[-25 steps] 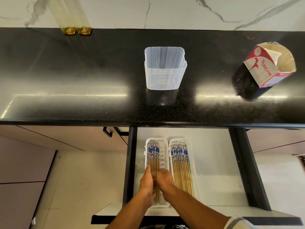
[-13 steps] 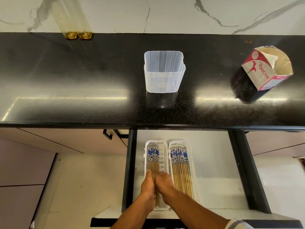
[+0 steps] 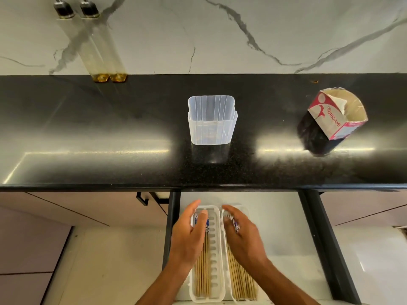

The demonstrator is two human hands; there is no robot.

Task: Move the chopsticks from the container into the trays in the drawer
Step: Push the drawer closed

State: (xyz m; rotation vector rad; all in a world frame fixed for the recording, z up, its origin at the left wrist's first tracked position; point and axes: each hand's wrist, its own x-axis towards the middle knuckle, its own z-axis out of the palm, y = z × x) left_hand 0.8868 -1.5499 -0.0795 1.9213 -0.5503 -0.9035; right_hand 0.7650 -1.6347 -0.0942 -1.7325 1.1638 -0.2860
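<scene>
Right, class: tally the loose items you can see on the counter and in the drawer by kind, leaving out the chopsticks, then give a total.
Clear container: 1
Carton: 1
Oil bottles: 2
White trays: 2
Total: 6

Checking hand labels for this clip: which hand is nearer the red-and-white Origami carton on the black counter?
Right. The right hand hovers over the right white tray, below-left of the carton; the left hand, over the left tray, lies farther left.
</scene>
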